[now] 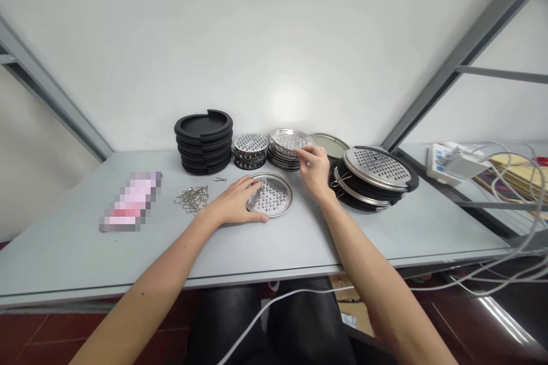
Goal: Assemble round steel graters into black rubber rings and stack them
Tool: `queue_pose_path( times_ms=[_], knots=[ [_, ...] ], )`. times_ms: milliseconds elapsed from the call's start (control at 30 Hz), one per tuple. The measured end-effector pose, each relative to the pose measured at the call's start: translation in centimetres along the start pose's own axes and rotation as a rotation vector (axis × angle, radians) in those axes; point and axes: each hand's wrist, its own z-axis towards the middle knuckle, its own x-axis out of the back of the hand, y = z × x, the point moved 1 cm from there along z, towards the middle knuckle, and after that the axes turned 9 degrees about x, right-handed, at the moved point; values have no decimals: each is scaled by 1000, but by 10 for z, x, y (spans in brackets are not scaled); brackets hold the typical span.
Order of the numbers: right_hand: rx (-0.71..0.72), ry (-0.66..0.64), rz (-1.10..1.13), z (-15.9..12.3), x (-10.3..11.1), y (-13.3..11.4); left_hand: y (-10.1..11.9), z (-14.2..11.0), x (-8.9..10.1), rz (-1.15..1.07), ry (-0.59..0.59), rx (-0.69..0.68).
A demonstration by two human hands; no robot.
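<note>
A round metal grater plate [278, 197] with raised holes and a rolled rim lies flat on the table in front of me. My left hand [237, 201] rests over its left edge, fingers spread across the far side and thumb at the near rim. My right hand [314, 168] is raised beside a stack of similar metal grater plates [291, 140], its thumb and fingertips pinched together. Whatever those fingertips hold, if anything, is too small or hidden to make out. Left of my left hand lies a loose pile of wire clips [192, 198], with one separate wire clip [220, 179].
Black round holders [204, 145] are stacked at the back left, near smaller grater discs [250, 145]. A pale green lid [331, 144] sits behind my right hand. Assembled black-and-metal graters [374, 174] stand at right. A blurred pink object [132, 199] lies left; white cables [531, 228] hang right.
</note>
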Motion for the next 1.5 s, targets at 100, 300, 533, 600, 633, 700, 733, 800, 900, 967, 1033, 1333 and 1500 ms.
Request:
queue_pose_path(
  times_ms=[100, 300, 533, 600, 633, 700, 733, 800, 900, 967, 1033, 1333, 1500],
  knots=[
    [-5, 11, 1, 0, -1, 2, 0, 0, 0, 5, -11, 9],
    [-24, 34, -37, 0, -2, 4, 0, 0, 0, 17, 2, -1],
    [-78, 100, 27, 4, 3, 3, 1, 0, 0, 25, 3, 6],
    [-86, 113, 30, 4, 4, 5, 1, 0, 0, 25, 2, 10],
    [-85, 114, 33, 4, 4, 6, 0, 0, 0, 24, 0, 12],
    [-77, 110, 40, 4, 3, 7, 0, 0, -1, 21, 4, 11],
    [-71, 101, 43, 3, 3, 8, 0, 0, -1, 19, 10, 6],
    [-58, 69, 54, 2, 1, 8, -1, 0, -2, 14, 25, -8],
    [-43, 31, 67, 2, -1, 7, -3, 1, -3, 7, 30, -13],
    [-45, 31, 67, 2, 0, 6, -3, 1, -3, 8, 29, -10],
    [-51, 34, 71, 4, 0, 5, -3, 1, -3, 10, 31, -13],
    [-63, 50, 35, 9, 4, 5, -3, -1, -2, -8, 4, 7],
    [-24, 144, 38, 9, 5, 5, -3, 0, -2, -15, 8, 1]
  ],
)
